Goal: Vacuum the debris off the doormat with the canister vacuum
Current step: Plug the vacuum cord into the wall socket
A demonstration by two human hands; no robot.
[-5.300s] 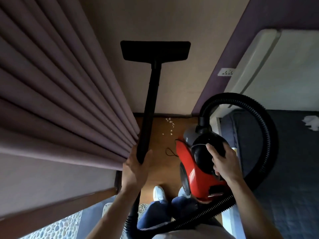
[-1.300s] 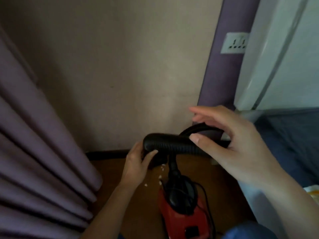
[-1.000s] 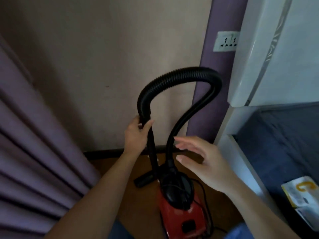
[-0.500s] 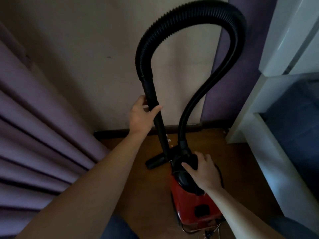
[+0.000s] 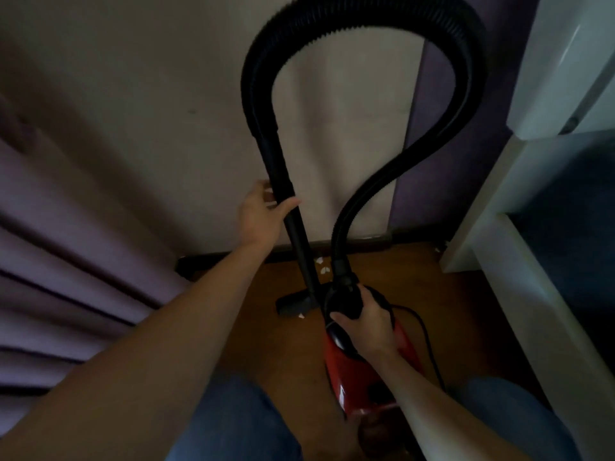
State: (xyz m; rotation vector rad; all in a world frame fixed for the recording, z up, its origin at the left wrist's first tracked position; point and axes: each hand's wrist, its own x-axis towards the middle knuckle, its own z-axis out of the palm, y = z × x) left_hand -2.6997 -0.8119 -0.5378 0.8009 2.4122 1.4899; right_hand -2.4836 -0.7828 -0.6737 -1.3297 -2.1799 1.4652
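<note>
Left hand (image 5: 263,216) wrapping fingers round wand (image 5: 294,231), frame centre. Right hand (image 5: 366,324) clasping top of red canister vacuum (image 5: 346,387), lower centre. Floor head (image 5: 293,302) resting on brown floor (image 5: 283,347). White scraps (image 5: 324,270) lying beside it. Doormat not showing. Vacuuming likely barely beginning.

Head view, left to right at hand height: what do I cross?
Curtain → left hand gripping the wand → right hand gripping the canister vacuum → power cord → white furniture frame.

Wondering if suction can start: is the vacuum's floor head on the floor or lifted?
Down: the floor head lies flat on the wooden floor, white scraps beside it.
</note>
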